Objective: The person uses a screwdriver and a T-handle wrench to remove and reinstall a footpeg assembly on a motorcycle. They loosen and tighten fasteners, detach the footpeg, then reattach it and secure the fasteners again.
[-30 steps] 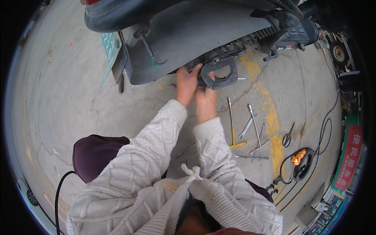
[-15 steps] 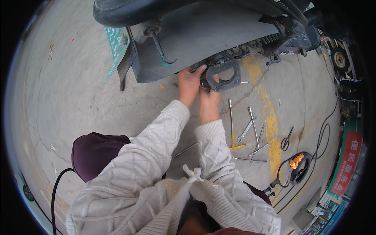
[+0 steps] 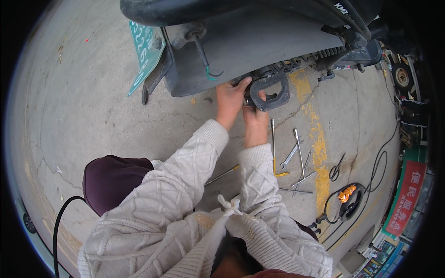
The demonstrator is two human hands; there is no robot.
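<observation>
- Clearly, concrete ground (image 3: 153, 134) is spreading out under the black frame (image 3: 285, 92), the landmark here.
- A dark vehicle (image 3: 250, 41) is standing just beyond the frame, its lower edge reaching near it.
- A yellow stripe (image 3: 320, 153) is running along the ground, to the frame's right and toward the person.
- A teal plate (image 3: 144, 55) is hanging well to the frame's left.
- A tool with a yellow handle (image 3: 281, 174) is lying nearer the person than the frame.
- The frame itself is sitting upright between the hands and the vehicle.
- The left hand (image 3: 230, 99) is bending its fingers at the frame's left; its grip is hidden, so I cannot tell what it is holding.
- The right hand (image 3: 256, 118) is reaching under the frame, a digit showing through the opening; whether it is gripping, I cannot tell.
- A spanner (image 3: 289, 155) is lying on the frame's near side.
- An orange bundle (image 3: 346, 193) is resting farther right of the frame.
</observation>
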